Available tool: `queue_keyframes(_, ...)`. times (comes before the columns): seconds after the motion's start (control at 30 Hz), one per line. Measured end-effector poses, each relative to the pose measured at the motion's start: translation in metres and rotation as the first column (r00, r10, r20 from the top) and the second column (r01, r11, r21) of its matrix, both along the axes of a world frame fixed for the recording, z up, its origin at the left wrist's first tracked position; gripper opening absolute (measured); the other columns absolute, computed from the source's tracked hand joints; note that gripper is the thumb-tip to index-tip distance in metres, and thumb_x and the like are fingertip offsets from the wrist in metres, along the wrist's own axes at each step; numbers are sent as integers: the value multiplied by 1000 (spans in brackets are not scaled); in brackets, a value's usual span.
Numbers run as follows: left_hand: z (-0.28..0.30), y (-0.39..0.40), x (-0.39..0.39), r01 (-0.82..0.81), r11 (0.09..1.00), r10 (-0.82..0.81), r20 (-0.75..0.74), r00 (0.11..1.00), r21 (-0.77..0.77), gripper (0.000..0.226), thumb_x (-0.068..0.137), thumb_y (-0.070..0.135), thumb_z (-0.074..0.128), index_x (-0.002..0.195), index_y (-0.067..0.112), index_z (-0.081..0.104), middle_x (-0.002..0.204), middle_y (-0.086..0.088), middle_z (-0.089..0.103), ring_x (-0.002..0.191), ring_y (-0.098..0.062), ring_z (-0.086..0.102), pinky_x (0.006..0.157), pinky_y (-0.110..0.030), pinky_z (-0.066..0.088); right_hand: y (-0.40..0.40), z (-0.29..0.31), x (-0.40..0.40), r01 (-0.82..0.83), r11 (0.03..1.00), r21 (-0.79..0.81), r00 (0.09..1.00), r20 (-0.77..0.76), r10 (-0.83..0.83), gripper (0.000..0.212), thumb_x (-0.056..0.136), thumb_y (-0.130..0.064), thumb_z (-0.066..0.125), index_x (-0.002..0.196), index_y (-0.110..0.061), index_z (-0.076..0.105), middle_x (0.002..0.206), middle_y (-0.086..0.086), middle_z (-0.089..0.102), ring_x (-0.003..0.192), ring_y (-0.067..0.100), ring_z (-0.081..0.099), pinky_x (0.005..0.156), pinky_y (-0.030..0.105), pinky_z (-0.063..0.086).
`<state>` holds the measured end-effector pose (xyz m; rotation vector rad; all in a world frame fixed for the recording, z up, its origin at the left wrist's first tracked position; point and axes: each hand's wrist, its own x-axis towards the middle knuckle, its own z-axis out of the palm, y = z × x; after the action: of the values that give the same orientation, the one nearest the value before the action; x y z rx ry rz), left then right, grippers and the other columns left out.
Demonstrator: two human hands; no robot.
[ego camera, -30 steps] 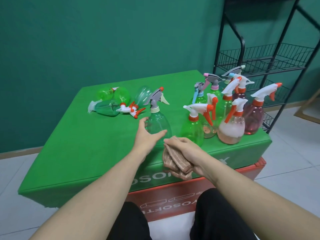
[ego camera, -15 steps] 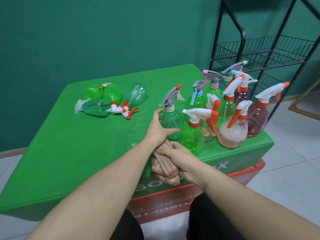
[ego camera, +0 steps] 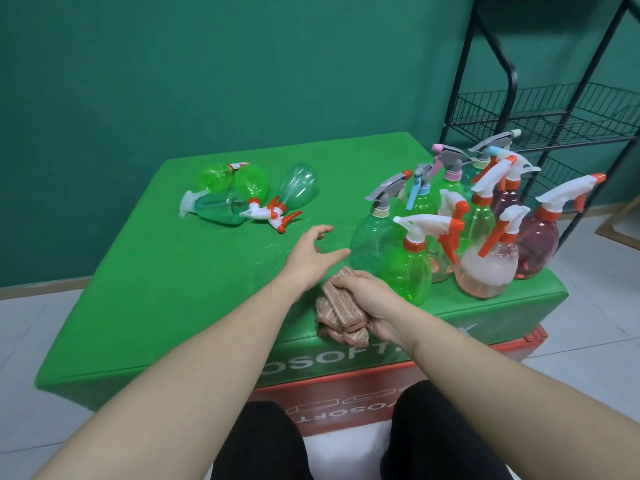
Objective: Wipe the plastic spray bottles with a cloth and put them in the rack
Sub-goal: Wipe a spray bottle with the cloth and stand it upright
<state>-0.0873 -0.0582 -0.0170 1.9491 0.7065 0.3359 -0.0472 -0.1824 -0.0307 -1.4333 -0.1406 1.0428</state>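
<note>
A clear green bottle with a grey trigger (ego camera: 372,233) stands upright among several upright spray bottles at the right of the green table (ego camera: 173,289). Just left of it is my left hand (ego camera: 311,254), fingers spread and holding nothing, thumb tip close to the bottle. My right hand (ego camera: 367,299) grips a folded pink-brown cloth (ego camera: 341,315) near the table's front edge. Several green bottles (ego camera: 242,199) lie on their sides at the back left. The black wire rack (ego camera: 554,116) stands behind the table at the right.
A bright green bottle with a white and orange trigger (ego camera: 410,268) stands right beside my right hand. Pink and purple bottles (ego camera: 533,244) crowd the right edge. A red box (ego camera: 346,393) sits under the table, and my knees are below it. Teal wall behind.
My left hand slid the grey-trigger bottle to the right into the upright group and has let go of it. My right hand kept its hold on the cloth.
</note>
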Motion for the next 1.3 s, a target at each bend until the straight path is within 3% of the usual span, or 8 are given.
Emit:
queue_keyframes(0.4,0,63,-52,-114,993,114,-28,993,-7,29,98,29,65,126,28,61,127,7,58,114,-28,62,105,-45,47,60,17,-1,53,997,54,994,-94,-48,13,104,-15,53,102,-4,58,88,16,71,74,26,68,74,41,59)
queue_keyframes(0.53,-8,96,-53,-126,992,127,-19,992,28,28,100,24,63,127,26,60,130,5,59,72,-12,53,69,-27,49,92,14,11,130,988,82,984,-131,-118,16,103,-18,52,108,-5,60,86,14,73,74,28,70,77,46,60)
queue_keyframes(0.63,-14,124,-44,-136,987,139,-37,990,90,33,98,17,64,131,23,59,131,4,58,67,-11,51,57,-23,44,112,10,21,183,976,119,970,-182,-160,31,100,-26,58,122,-3,59,98,18,71,78,31,71,65,46,62)
queue_keyframes(0.77,-19,155,-21,-36,947,79,-122,989,318,45,95,11,67,136,27,57,141,3,53,101,-11,58,88,-30,49,136,-4,33,291,944,157,939,-237,-250,52,89,-24,77,130,-3,53,107,21,73,83,34,75,63,44,61)
queue_keyframes(0.83,-21,169,-8,64,850,66,-226,972,523,53,94,16,68,141,32,52,150,5,48,134,-18,44,115,-41,32,148,-12,38,326,932,161,930,-230,-286,60,85,-18,80,133,-1,50,111,26,72,88,37,75,65,45,61)
queue_keyframes(1.0,-19,199,24,327,629,53,-458,887,705,75,91,27,68,155,36,30,165,5,26,154,-18,13,123,-54,5,169,-24,52,377,911,168,913,-235,-334,59,84,-4,78,133,-4,45,113,28,69,90,40,75,66,52,62)
queue_keyframes(1.1,-22,209,36,443,569,63,-574,816,693,82,93,31,66,160,31,20,164,3,30,154,-19,18,123,-55,6,175,-26,56,375,915,151,909,-254,-331,66,83,-5,80,136,-9,41,112,26,70,85,37,76,68,53,63)
queue_keyframes(1.3,-31,214,28,302,546,121,-430,894,781,47,98,33,61,143,31,49,119,5,70,114,-22,52,102,-40,34,170,-18,56,321,938,129,936,-196,-293,96,75,-11,89,147,-26,27,119,24,63,87,38,75,78,59,61)
